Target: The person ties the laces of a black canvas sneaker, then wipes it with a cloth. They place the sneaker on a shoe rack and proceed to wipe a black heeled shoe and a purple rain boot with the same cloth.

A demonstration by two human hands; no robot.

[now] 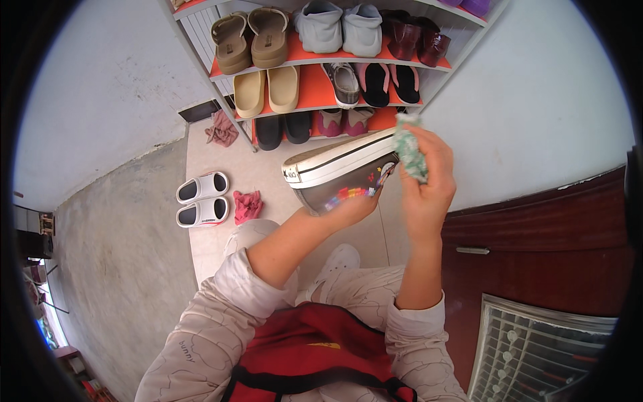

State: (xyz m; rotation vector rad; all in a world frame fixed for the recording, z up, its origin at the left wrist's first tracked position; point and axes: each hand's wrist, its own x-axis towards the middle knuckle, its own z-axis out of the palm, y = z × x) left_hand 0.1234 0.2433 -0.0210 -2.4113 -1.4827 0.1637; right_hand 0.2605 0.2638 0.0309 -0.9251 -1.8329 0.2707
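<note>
A dark grey canvas sneaker (341, 173) lies on its side in the air, its white rubber sidewall facing up and coloured decorations on its upper. From below, my left hand (354, 208) grips the upper, with most of the fingers hidden behind the shoe. Pinched in my right hand (432, 168) is a crumpled green and white cloth (411, 151), held against or just beside the end of the white sidewall; contact cannot be made out. A similar dark sneaker (345, 83) stands on the middle visible shelf of the shoe rack.
The shoe rack (301, 111) with orange shelves holds several pairs of shoes. White slides (203, 198) and a pink cloth (247, 206) lie on the tiled floor. A brownish-pink cloth (222, 129) is by the rack's left leg. Dark red wooden furniture (542, 251) stands at the right.
</note>
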